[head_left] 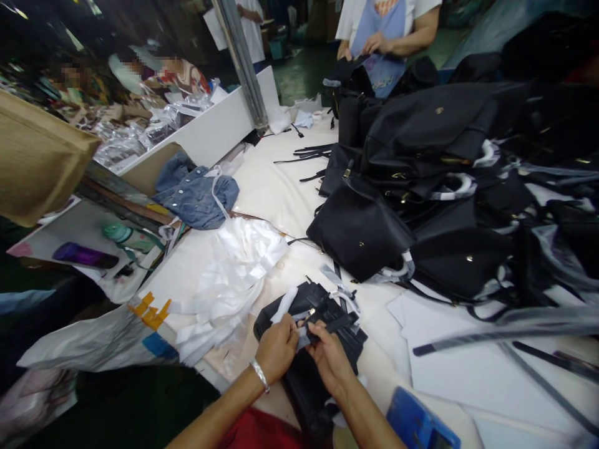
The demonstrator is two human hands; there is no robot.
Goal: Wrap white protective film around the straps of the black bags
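A black handbag (304,374) lies on the table right in front of me, with both my hands over its upper part. My left hand (277,344), a silver bracelet at its wrist, is closed in a pinch on a piece of translucent wrapping (303,340). My right hand (331,357) pinches the same spot from the other side, close to a black strap (341,322). White padding (285,304) sticks up beside my left fingers. The fingertips partly hide what lies between them.
Black bags (360,231) with wrapped handles are heaped at the right. White tissue sheets (234,262) and a denim garment (199,190) lie left. A blue object (418,418) sits near the front edge. Another person (384,37) handles a black item across the table.
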